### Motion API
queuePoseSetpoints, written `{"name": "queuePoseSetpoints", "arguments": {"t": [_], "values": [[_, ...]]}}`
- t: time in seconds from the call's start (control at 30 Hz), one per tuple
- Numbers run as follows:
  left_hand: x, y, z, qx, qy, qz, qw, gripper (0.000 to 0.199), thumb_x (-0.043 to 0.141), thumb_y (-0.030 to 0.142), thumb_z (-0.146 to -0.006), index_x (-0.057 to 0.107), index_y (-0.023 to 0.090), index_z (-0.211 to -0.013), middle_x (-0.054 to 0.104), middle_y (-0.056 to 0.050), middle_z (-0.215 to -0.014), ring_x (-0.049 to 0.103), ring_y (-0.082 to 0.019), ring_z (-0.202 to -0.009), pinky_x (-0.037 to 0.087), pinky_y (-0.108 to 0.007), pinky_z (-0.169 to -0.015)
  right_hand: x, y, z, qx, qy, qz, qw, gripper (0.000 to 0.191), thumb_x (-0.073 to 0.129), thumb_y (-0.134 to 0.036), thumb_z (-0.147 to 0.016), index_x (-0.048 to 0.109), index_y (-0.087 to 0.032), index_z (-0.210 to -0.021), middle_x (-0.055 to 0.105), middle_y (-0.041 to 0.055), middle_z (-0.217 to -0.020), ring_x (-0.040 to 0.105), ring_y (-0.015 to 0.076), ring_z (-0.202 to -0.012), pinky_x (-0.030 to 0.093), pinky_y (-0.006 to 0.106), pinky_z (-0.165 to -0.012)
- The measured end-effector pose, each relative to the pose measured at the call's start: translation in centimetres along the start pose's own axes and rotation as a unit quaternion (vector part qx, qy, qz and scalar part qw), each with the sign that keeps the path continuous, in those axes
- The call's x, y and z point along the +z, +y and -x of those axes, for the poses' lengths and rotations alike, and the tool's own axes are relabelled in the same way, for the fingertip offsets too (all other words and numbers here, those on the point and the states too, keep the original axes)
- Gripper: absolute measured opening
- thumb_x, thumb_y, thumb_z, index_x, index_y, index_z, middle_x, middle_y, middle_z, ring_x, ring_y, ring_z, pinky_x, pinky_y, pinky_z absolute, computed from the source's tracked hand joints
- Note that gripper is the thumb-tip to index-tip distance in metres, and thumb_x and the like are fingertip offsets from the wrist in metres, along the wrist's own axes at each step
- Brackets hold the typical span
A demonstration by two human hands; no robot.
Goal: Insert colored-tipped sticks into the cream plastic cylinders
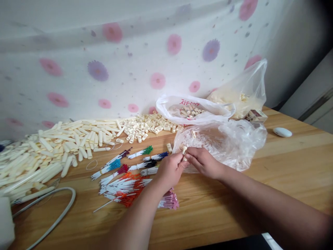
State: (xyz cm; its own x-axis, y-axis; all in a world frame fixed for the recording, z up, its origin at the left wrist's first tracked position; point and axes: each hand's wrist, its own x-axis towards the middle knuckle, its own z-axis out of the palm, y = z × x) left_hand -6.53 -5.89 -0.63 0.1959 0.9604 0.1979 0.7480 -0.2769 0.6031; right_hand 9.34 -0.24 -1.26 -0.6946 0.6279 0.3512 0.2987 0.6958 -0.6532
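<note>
My left hand [170,171] and my right hand [205,162] meet over the near edge of a clear plastic bag [247,146]. Between their pinched fingertips is a small cream plastic piece [184,149], partly hidden by the fingers. Translucent little parts [208,140] fill the bag. Just left of it one slotted cream sleeve [169,148] stands on the wooden table [208,215]. Near my left hand and forearm lie bundles of thin white refills with coloured tips, among them orange [127,189], pink [170,200], blue [156,156] and green [140,152].
Long cream tubes [75,139] are heaped at the left, with slotted sleeves [145,126] beside them. Behind the clear bag sits a white bag [166,104] of cream pieces. Another bag [249,83], a small box [256,116] and a white oval object [282,132] stand right. A white cable [70,205] curves front left.
</note>
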Motion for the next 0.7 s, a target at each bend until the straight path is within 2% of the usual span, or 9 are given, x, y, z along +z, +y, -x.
{"name": "queuePoseSetpoints", "arguments": {"t": [0.13, 0.23, 0.3, 0.37, 0.43, 0.47, 0.57, 0.63, 0.7], "values": [[0.3, 0.6, 0.2, -0.013, 0.067, -0.048, 0.997, 0.024, 0.048, 0.029, -0.088, 0.051, 0.017, -0.068, 0.057, -0.001, -0.068, 0.050, -0.014, -0.065, 0.030, -0.023, -0.059, 0.5, -0.5, 0.0, 0.034, 0.049, -0.007, 0.998, 0.035, 0.034, -0.038, -0.094, 0.042, -0.019, -0.065, 0.047, -0.0007, -0.060, 0.044, 0.0114, -0.056, 0.034, 0.024, -0.055], [0.2, 0.5, 0.1, -0.033, 0.086, -0.040, 0.995, 0.022, 0.049, 0.029, -0.086, 0.051, 0.017, -0.068, 0.055, 0.000, -0.065, 0.048, -0.013, -0.063, 0.029, -0.023, -0.057, -0.2, 0.1, -0.3, 0.034, 0.033, -0.042, 0.998, 0.038, 0.036, -0.042, -0.093, 0.044, -0.019, -0.064, 0.047, -0.0017, -0.058, 0.044, 0.0105, -0.054, 0.034, 0.023, -0.053], [-0.2, 0.2, -0.2, -0.069, 0.100, 0.005, 0.993, 0.024, 0.050, 0.032, -0.086, 0.053, 0.017, -0.067, 0.051, 0.002, -0.060, 0.045, -0.012, -0.057, 0.028, -0.022, -0.055, -1.2, 1.3, -0.7, 0.049, 0.037, -0.040, 0.997, 0.040, 0.032, -0.042, -0.094, 0.046, -0.018, -0.065, 0.050, -0.0008, -0.059, 0.047, 0.0108, -0.056, 0.036, 0.022, -0.054], [-0.6, -0.2, -0.4, -0.107, 0.134, 0.092, 0.981, 0.024, 0.050, 0.035, -0.085, 0.057, 0.017, -0.072, 0.050, 0.003, -0.060, 0.045, -0.011, -0.057, 0.029, -0.021, -0.055, -2.1, 2.9, -1.2, 0.076, 0.059, 0.029, 0.995, 0.038, 0.031, -0.037, -0.095, 0.051, -0.017, -0.069, 0.055, 0.0020, -0.064, 0.051, 0.0125, -0.060, 0.039, 0.024, -0.059], [-0.7, -0.3, -0.5, -0.130, 0.159, 0.199, 0.958, 0.023, 0.051, 0.036, -0.084, 0.063, 0.016, -0.087, 0.054, 0.002, -0.066, 0.047, -0.011, -0.059, 0.033, -0.020, -0.056, -2.6, 4.4, -1.5, 0.085, 0.056, 0.104, 0.989, 0.024, 0.042, -0.028, -0.090, 0.059, -0.016, -0.079, 0.060, 0.0049, -0.076, 0.053, 0.0142, -0.067, 0.040, 0.025, -0.063], [-0.6, -0.2, -0.4, -0.139, 0.158, 0.245, 0.947, 0.027, 0.053, 0.038, -0.083, 0.064, 0.016, -0.095, 0.055, 0.002, -0.066, 0.046, -0.010, -0.058, 0.033, -0.020, -0.055, -2.5, 4.9, -1.6, 0.073, 0.035, 0.128, 0.988, 0.016, 0.048, -0.023, -0.085, 0.062, -0.017, -0.087, 0.062, 0.0059, -0.084, 0.055, 0.0150, -0.071, 0.040, 0.026, -0.066], [0.0, 0.6, -0.3, -0.165, 0.113, 0.335, 0.921, 0.042, 0.057, 0.043, -0.080, 0.061, 0.017, -0.113, 0.044, 0.006, -0.055, 0.036, -0.008, -0.048, 0.027, -0.018, -0.047, -1.7, 5.6, -1.6, 0.016, -0.045, 0.170, 0.984, 0.028, 0.056, -0.017, -0.078, 0.065, -0.022, -0.104, 0.060, 0.0078, -0.105, 0.056, 0.0180, -0.085, 0.041, 0.027, -0.073], [0.3, 1.3, -0.7, -0.175, 0.094, 0.373, 0.906, 0.050, 0.059, 0.045, -0.078, 0.056, 0.018, -0.120, 0.037, 0.008, -0.050, 0.032, -0.007, -0.044, 0.025, -0.017, -0.044, -0.9, 5.5, -1.6, -0.007, -0.073, 0.199, 0.977, 0.029, 0.055, -0.019, -0.080, 0.065, -0.022, -0.107, 0.059, 0.0096, -0.109, 0.055, 0.0205, -0.090, 0.041, 0.028, -0.075], [0.4, 2.0, -1.6, -0.178, 0.073, 0.390, 0.901, 0.051, 0.061, 0.045, -0.076, 0.055, 0.017, -0.119, 0.036, 0.008, -0.049, 0.032, -0.006, -0.043, 0.024, -0.017, -0.042, -0.2, 5.3, -1.7, -0.013, -0.077, 0.206, 0.975, 0.025, 0.053, -0.022, -0.082, 0.067, -0.021, -0.103, 0.059, 0.0106, -0.107, 0.054, 0.0223, -0.091, 0.041, 0.030, -0.076]]}}
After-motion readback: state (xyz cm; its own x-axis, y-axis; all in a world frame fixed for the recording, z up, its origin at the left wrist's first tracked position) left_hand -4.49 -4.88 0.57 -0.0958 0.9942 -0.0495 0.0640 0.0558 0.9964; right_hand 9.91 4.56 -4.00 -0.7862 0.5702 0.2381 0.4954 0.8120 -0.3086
